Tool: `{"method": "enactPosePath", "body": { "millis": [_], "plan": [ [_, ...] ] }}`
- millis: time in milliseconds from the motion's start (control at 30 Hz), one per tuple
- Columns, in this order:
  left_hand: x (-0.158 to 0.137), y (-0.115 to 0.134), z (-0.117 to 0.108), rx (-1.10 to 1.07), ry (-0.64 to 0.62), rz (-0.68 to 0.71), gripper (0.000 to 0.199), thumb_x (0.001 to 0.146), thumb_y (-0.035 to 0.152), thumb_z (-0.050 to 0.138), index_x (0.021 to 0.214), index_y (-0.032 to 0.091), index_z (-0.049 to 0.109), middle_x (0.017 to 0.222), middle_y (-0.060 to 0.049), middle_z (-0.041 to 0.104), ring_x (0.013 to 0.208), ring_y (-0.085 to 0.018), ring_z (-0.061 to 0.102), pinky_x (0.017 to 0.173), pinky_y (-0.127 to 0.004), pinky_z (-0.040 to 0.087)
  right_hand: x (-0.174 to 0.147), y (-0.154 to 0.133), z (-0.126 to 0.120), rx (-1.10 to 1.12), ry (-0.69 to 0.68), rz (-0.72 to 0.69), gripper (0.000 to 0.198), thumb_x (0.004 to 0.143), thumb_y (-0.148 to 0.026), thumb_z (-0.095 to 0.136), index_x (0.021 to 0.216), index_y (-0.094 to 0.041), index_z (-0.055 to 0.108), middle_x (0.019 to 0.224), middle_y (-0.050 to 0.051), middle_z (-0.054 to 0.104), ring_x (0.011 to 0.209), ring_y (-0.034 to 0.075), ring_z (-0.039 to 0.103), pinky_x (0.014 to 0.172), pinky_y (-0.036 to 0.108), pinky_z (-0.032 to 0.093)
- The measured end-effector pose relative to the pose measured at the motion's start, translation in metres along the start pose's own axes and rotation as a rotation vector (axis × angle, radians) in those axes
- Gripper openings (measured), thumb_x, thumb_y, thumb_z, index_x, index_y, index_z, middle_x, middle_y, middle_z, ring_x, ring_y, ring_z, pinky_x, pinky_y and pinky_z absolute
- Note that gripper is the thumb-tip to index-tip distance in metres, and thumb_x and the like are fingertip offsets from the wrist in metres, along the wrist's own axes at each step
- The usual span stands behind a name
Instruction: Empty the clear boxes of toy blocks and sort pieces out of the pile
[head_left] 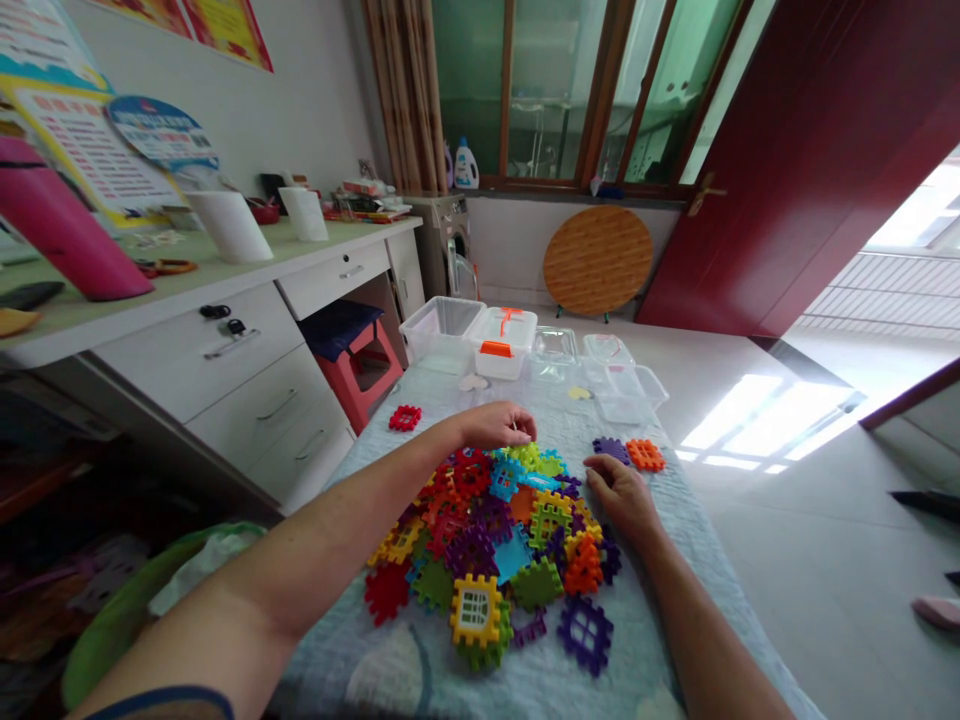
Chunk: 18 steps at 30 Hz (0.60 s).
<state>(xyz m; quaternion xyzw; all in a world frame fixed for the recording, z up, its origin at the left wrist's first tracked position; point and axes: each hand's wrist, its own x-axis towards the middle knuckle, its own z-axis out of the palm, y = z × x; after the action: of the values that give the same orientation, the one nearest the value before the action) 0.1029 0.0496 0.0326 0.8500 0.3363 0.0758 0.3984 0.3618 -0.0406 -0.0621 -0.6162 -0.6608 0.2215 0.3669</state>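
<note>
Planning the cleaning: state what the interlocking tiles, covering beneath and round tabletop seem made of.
Interlocking tiles: probably moulded plastic, smooth-looking; uniform colours, crisp notches. Covering: apparently matte fabric; soft creases. Round tabletop: wood or wood-look laminate, satin-looking; striped grain.

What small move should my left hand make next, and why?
Perhaps reach down with the left hand for the lime-green piece: it lies just below those fingers, at the far edge of the pile, so it looks easiest to grasp.
</note>
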Motion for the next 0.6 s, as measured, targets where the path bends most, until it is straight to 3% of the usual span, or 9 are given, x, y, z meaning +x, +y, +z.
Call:
{"method": "enactPosePath", "body": {
  "millis": [100, 233, 333, 400, 467, 500, 600],
  "plan": [
    [-0.015, 0.011, 0.002, -0.129, -0.007, 0.023, 0.017, 0.083, 0.018, 0.055, 0.091, 0.015, 0.069, 0.084, -0.002, 0.068, 0.077, -0.013, 0.059, 0.074, -0.024, 0.046, -0.002, -0.006, 0.0, 0.051, -0.001, -0.012, 0.033, 0.084, -0.043, 0.051, 0.093, -0.018, 0.07, 0.07, 0.004, 0.068, 0.062, 0.018, 0.058, 0.06, 0.03, 0.046],
    [-0.034, 0.021, 0.004, -0.442, -0.08, 0.033, 0.018, 0.087, 0.019, 0.054, 0.098, 0.017, 0.067, 0.09, -0.004, 0.07, 0.083, -0.014, 0.063, 0.081, -0.028, 0.049, -0.005, -0.022, -0.005, 0.1, -0.047, -0.066, 0.039, 0.088, -0.045, 0.046, 0.104, -0.02, 0.071, 0.096, 0.007, 0.071, 0.083, 0.021, 0.063, 0.077, 0.032, 0.049],
    [-0.042, 0.015, -0.001, -0.526, -0.003, 0.04, 0.021, 0.088, 0.021, 0.053, 0.105, 0.017, 0.064, 0.096, -0.007, 0.071, 0.089, -0.016, 0.065, 0.087, -0.032, 0.051, -0.006, -0.03, -0.006, 0.073, -0.108, -0.106, 0.043, 0.089, -0.048, 0.045, 0.111, -0.022, 0.071, 0.098, 0.007, 0.069, 0.09, 0.023, 0.062, 0.083, 0.035, 0.048],
    [-0.042, 0.001, -0.009, -0.374, 0.143, -0.019, 0.025, 0.088, 0.022, 0.049, 0.109, 0.016, 0.062, 0.102, -0.008, 0.071, 0.093, -0.017, 0.066, 0.089, -0.033, 0.051, -0.006, -0.031, -0.005, 0.065, -0.142, -0.112, 0.043, 0.089, -0.049, 0.045, 0.111, -0.022, 0.071, 0.096, 0.007, 0.068, 0.089, 0.023, 0.061, 0.083, 0.036, 0.049],
    [-0.041, -0.018, -0.018, -0.074, 0.265, -0.138, 0.03, 0.086, 0.021, 0.048, 0.112, 0.014, 0.062, 0.109, -0.009, 0.07, 0.098, -0.019, 0.065, 0.089, -0.033, 0.05, -0.005, -0.029, -0.003, 0.063, -0.163, -0.109, 0.042, 0.089, -0.048, 0.045, 0.11, -0.023, 0.071, 0.096, 0.007, 0.068, 0.087, 0.022, 0.061, 0.081, 0.035, 0.049],
    [-0.04, -0.028, -0.022, 0.092, 0.285, -0.201, 0.031, 0.084, 0.021, 0.049, 0.112, 0.014, 0.063, 0.112, -0.009, 0.069, 0.1, -0.02, 0.064, 0.09, -0.032, 0.05, -0.005, -0.027, -0.002, 0.063, -0.172, -0.107, 0.041, 0.089, -0.048, 0.046, 0.11, -0.023, 0.071, 0.095, 0.007, 0.068, 0.085, 0.022, 0.061, 0.081, 0.035, 0.05],
    [-0.037, -0.055, -0.027, 0.273, 0.273, -0.303, 0.031, 0.074, 0.019, 0.059, 0.104, 0.015, 0.067, 0.111, -0.009, 0.071, 0.103, -0.024, 0.062, 0.092, -0.032, 0.047, -0.005, -0.024, -0.001, 0.066, -0.187, -0.105, 0.04, 0.088, -0.048, 0.049, 0.111, -0.023, 0.07, 0.094, 0.006, 0.068, 0.083, 0.021, 0.062, 0.08, 0.035, 0.05]
  ]
}}
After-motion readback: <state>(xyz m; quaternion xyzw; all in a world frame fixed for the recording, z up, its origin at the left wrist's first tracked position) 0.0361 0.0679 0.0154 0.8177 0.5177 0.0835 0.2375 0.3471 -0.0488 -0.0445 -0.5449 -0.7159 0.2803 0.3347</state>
